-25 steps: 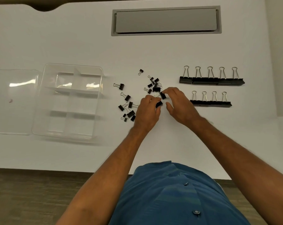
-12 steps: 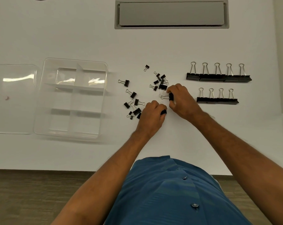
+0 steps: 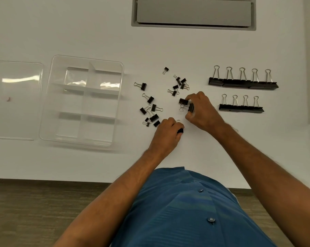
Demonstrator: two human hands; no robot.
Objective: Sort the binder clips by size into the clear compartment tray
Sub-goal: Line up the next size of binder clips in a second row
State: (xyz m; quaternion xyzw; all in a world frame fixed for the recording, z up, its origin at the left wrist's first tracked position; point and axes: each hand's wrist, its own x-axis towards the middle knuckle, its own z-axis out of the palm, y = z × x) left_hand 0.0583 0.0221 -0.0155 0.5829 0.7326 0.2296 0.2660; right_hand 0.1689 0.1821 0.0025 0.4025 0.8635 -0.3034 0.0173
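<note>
Right hand (image 3: pixel 203 111) fingers (image 3: pixel 189 101) pinch medium binder clips (image 3: pixel 187 105). Left hand (image 3: pixel 166 131) fingers curled round one small clip (image 3: pixel 180 131). Loose clips (image 3: pixel 151 111) scattered on counter (image 3: pixel 97 32), between hands and clear compartment tray (image 3: pixel 51 97); tray compartments hold nothing. Step, as judged: gathering same-size clips. Next: carry left, drop into one compartment, keep sizes apart.
</note>
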